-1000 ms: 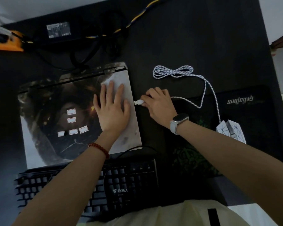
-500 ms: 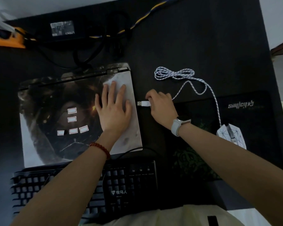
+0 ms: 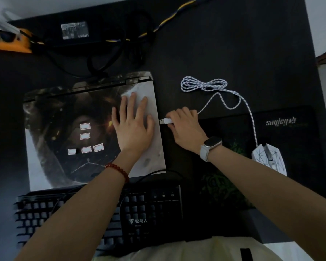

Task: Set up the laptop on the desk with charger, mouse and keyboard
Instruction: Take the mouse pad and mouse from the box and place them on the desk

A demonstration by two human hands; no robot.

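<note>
The right hand is pinching the white plug between curled fingertips, metal tip pointing at nine o'clock and hanging just short of the laptop, not touching its side. The left hand is lying flat on the closed lid, fingers straight and spread, pressing down near the right edge to steady it.

Moving outward, the braided white cord is trailing from the plug toward one o'clock, where a tied bundle is sitting, then looping down to the white mouse at three o'clock on the dark mouse mat. The keyboard is lying at six o'clock, touching the laptop's front edge, its black lead curling round the corner. The power brick is resting at eleven o'clock on the desk, its cable running to the laptop's back edge; whether it is seated there I cannot tell.

Here is the danger, I would say: the port is hidden from up here, so the plug is going in by feel. Coming in tilted or flipped, it may jam or scrape the casing. Pushing hard may slide the laptop left unless that flat palm is holding firm. And the cord, with most of it tied up in the bundle, may tug the mouse.
</note>
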